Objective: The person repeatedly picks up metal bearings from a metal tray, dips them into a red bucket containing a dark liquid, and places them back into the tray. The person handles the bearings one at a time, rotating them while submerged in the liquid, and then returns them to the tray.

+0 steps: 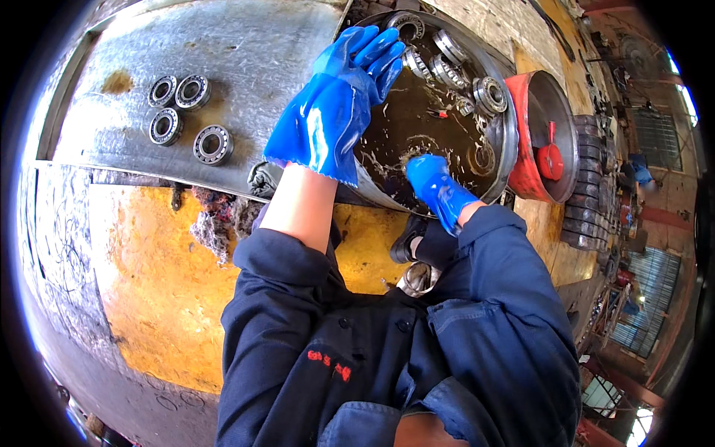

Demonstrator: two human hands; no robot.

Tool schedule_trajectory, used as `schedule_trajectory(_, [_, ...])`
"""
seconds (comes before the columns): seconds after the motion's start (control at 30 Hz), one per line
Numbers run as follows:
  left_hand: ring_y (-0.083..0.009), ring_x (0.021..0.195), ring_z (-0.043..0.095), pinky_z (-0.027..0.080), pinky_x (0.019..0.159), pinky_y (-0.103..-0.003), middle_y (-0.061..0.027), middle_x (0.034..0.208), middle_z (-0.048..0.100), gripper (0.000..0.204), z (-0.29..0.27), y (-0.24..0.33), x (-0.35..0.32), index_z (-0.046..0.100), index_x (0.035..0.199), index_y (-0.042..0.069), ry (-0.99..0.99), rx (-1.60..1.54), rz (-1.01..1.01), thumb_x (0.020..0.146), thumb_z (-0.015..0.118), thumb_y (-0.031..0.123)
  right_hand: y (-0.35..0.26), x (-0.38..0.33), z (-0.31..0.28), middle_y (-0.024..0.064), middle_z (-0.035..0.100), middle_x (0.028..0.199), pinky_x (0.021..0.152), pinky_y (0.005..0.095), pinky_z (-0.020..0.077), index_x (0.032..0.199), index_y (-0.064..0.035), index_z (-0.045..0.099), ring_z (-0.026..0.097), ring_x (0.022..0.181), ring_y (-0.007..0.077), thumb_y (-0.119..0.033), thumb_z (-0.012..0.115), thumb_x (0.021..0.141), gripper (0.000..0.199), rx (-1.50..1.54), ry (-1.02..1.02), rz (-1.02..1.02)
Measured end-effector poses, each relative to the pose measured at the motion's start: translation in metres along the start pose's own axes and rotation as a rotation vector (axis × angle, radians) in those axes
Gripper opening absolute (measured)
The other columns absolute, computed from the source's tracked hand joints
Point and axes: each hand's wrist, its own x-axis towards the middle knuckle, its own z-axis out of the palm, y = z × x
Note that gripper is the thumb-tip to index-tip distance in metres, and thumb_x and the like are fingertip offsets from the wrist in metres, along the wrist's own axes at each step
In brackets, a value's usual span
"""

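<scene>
My left hand [356, 61], in a long blue rubber glove, is raised over the left rim of a round metal tub [509, 141]. Its fingers are stretched out and nothing shows in them. Inside the tub is dark brown liquid, with several roller bearings [448, 73] grouped along the far and right side. One ring-shaped bearing [482, 158] lies partly under the liquid, near the right wall. My right hand [432, 179], gloved in blue too, reaches down to the liquid's surface near the tub's front. Its fingers are closed; what they hold, if anything, is hidden. Ripples surround the fingertips.
Several bearings [193, 92] rest on a metal tray [253, 52] to the left. A dark cloth [264, 179] lies at the tray's front edge, beside grey rag fluff [212, 232]. Right of the tub stands a red drum [525, 149] with a red object [550, 161] inside.
</scene>
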Motion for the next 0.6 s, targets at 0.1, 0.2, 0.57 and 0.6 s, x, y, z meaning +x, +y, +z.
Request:
schedule_trajectory(0.1, [-0.0311,0.12,0.062,0.056,0.094,-0.043,-0.0148,0.135,0.061,0.042,-0.001,0.002,-0.001,0.055,0.134,0.005,0.008,0.008,0.01,0.104,0.047,0.034,-0.011,-0.001,-0.015,0.0129,0.075,0.092,0.072,0.0489,0.0558,0.088,-0.0098,0.077,0.072,0.085,0.0336,-0.02,0.069,0.077,0.017,-0.243,-0.019,-0.075])
schedule_trajectory(0.2, [-0.0319,0.12,0.062,0.056,0.094,-0.043,-0.0147,0.135,0.061,0.042,-0.006,0.006,-0.004,0.055,0.134,0.005,0.0,0.003,0.031,0.104,0.047,0.034,0.002,-0.005,-0.022,0.0181,0.073,0.092,0.072,0.0495,0.0557,0.09,-0.0062,0.076,0.071,0.086,0.037,-0.021,0.069,0.077,0.021,0.075,0.017,0.04])
schedule_trajectory(0.57, [-0.0336,0.123,0.059,0.056,0.096,-0.045,-0.0166,0.137,0.059,0.044,-0.005,-0.001,0.001,0.053,0.136,0.005,-0.043,-0.006,0.031,0.104,0.047,0.035,0.0,0.0,-0.009,0.0156,0.074,0.098,0.076,0.0476,0.0576,0.096,-0.0094,0.077,0.072,0.092,0.0333,-0.014,0.07,0.078,0.02,-0.219,-0.001,-0.043])
schedule_trajectory(0.6, [-0.0337,0.123,0.059,0.055,0.096,-0.044,-0.0168,0.137,0.058,0.045,-0.006,0.002,-0.002,0.052,0.136,0.005,-0.025,-0.005,0.034,0.104,0.047,0.035,-0.003,-0.006,-0.035,0.0161,0.074,0.097,0.075,0.0472,0.0574,0.094,-0.0095,0.077,0.072,0.09,0.0353,-0.017,0.07,0.077,0.02,-0.055,-0.069,0.019])
